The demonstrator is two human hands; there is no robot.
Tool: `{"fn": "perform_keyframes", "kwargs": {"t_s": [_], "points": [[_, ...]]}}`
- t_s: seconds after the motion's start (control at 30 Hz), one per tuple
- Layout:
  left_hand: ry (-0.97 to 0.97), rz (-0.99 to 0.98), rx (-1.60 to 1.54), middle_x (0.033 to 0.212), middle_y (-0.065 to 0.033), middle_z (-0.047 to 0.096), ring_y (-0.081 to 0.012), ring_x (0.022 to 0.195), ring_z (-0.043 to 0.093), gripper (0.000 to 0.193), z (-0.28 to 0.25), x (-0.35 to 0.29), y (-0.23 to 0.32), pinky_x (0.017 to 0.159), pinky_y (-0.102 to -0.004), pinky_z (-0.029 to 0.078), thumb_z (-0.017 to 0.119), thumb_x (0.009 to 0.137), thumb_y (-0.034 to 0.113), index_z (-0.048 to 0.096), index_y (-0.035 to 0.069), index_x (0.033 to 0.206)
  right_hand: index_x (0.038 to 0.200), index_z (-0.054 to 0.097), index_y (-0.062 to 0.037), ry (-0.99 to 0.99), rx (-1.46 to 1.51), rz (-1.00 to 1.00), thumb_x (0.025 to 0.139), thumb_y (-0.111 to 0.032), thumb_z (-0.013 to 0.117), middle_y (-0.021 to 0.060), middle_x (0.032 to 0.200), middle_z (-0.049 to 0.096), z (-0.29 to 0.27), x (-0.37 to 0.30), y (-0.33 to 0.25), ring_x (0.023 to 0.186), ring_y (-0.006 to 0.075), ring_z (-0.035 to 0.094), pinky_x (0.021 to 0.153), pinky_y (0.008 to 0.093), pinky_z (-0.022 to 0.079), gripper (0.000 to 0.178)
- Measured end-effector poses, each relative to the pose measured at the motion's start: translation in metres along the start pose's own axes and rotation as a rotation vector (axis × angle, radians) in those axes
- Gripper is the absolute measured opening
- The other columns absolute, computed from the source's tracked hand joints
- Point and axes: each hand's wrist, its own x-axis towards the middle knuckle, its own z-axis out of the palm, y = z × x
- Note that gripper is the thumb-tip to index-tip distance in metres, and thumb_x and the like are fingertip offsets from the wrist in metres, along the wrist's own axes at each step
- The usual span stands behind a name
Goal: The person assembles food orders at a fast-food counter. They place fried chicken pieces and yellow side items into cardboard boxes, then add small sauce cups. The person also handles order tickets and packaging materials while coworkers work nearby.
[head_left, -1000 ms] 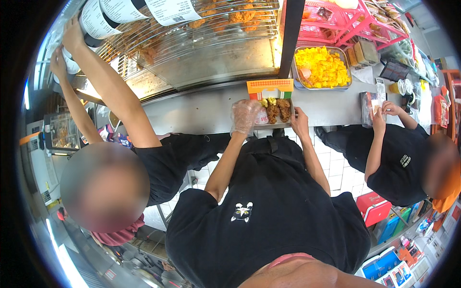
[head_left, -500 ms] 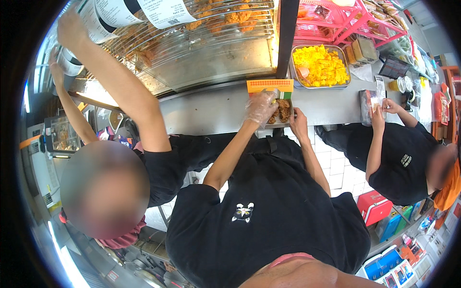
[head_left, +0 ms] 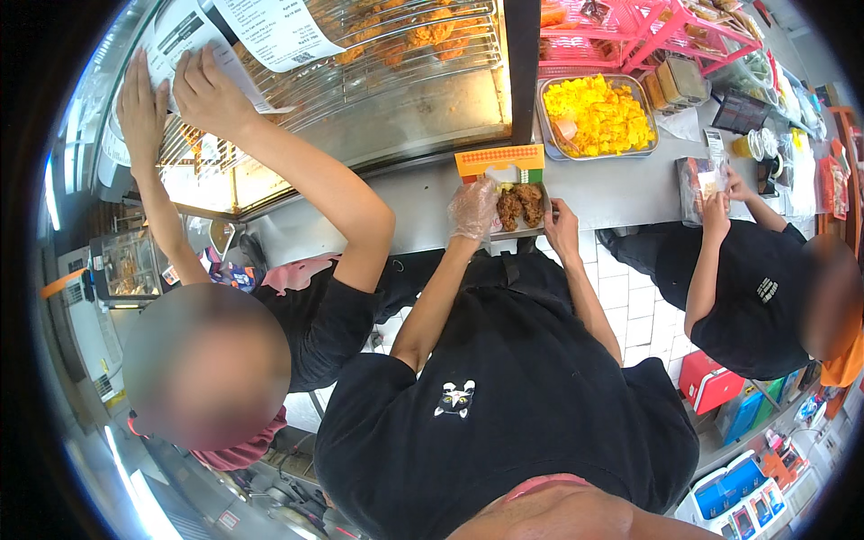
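A cardboard food box (head_left: 500, 164) sits on the steel counter's front edge, its orange and green lid raised at the back. Dark brown fried chicken pieces (head_left: 519, 205) lie inside it. My left hand (head_left: 473, 210), in a clear plastic glove, is closed at the box's left side, its fingertips partly hidden. On the opposite side, my bare right hand (head_left: 562, 227) pinches the right wall near the front corner.
Behind the box stands a heated display case (head_left: 405, 117) with fried chicken on racks. A tub of yellow food (head_left: 601, 117) and pink baskets (head_left: 612, 36) are back right. At left a co-worker reaches across the case; another co-worker at right holds a packet (head_left: 694, 191).
My left hand has moved off the chicken to the box's left side, uncovering the pieces. My right hand stays at the right wall. The left co-worker's hands have come together over the paper sheets.
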Motion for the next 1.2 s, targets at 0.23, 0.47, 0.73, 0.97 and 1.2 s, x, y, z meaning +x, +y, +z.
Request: {"fn": "perform_keyframes", "kwargs": {"t_s": [0.23,0.47,0.73,0.97,1.2], "points": [[0.043,-0.152,-0.41,0.086,-0.0132,0.073,-0.0317,0.076,0.07,0.023,-0.014,-0.016,-0.025,0.069,-0.0438,0.053,0.072,0.088,0.027,0.073,0.011,0.104,0.114,0.064,0.0029,-0.027,-0.107,0.041,0.088,-0.012,0.06,0.024,0.097,0.071,-0.007,0.002,-0.006,0.089,0.038,0.07,0.081,0.0432,0.054,0.03],[-0.029,-0.446,-0.152,0.095,-0.0175,0.072,-0.0341,0.083,0.069,0.038,-0.015,-0.026,-0.033,0.073,-0.045,0.053,0.075,0.084,0.037,0.07,0.004,0.101,0.113,0.066,0.0014,-0.007,-0.087,0.044,0.089,-0.013,0.06,0.0219,0.096,0.073,-0.011,0.002,-0.007,0.09,0.0369,0.071,0.082,0.0425,0.054,0.028],[-0.285,-0.224,-0.3,0.091,-0.0187,0.071,-0.0354,0.085,0.069,0.052,0.026,-0.014,-0.045,0.076,-0.0427,0.054,0.079,0.078,0.045,0.065,-0.001,0.099,0.112,0.067,-0.0002,0.149,-0.158,0.12,0.091,-0.017,0.062,0.0188,0.098,0.074,-0.049,0.0,0.011,0.091,0.033,0.073,0.082,0.0404,0.055,0.028],[-0.399,-0.349,-0.557,0.084,-0.0137,0.07,-0.0236,0.078,0.067,0.052,0.1,0.016,-0.002,0.072,-0.0394,0.054,0.086,0.075,0.045,0.065,0.001,0.094,0.114,0.066,0.0015,0.322,-0.05,0.202,0.094,-0.024,0.065,0.0186,0.102,0.073,-0.11,0.021,0.042,0.095,0.0274,0.071,0.082,0.0369,0.055,0.033],[-0.486,-0.521,-1.008,0.089,-0.0058,0.069,-0.014,0.072,0.067,0.036,0.086,0.024,0.029,0.06,-0.0273,0.054,0.075,0.092,0.029,0.062,0.002,0.113,0.117,0.065,-0.0003,0.471,0.097,0.131,0.1,-0.032,0.062,0.0117,0.104,0.07,-0.177,0.05,0.005,0.097,0.0188,0.067,0.078,0.0316,0.056,0.036]]}}
